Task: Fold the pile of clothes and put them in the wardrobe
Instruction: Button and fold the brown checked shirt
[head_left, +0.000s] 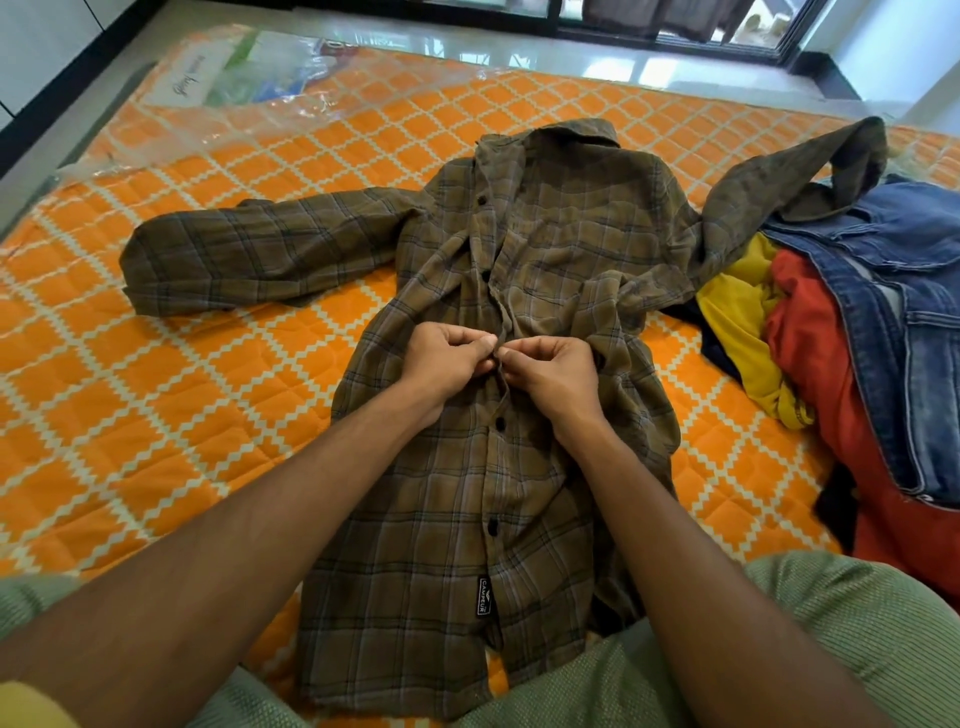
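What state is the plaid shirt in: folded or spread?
Spread, unfolded: the plaid shirt lies front-up on the mattress, sleeves out; left hand and right hand pinch its placket.

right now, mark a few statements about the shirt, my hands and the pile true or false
1. The left hand and right hand both pinch the plaid shirt at its button strip. True.
2. The shirt's collar lies nearest the person. False: the collar points away and the hem is by the knees.
3. One sleeve lies over the denim garment. True.
4. The denim garment sits on the left of the orange mattress. False: it is in the pile on the right, with a red garment.
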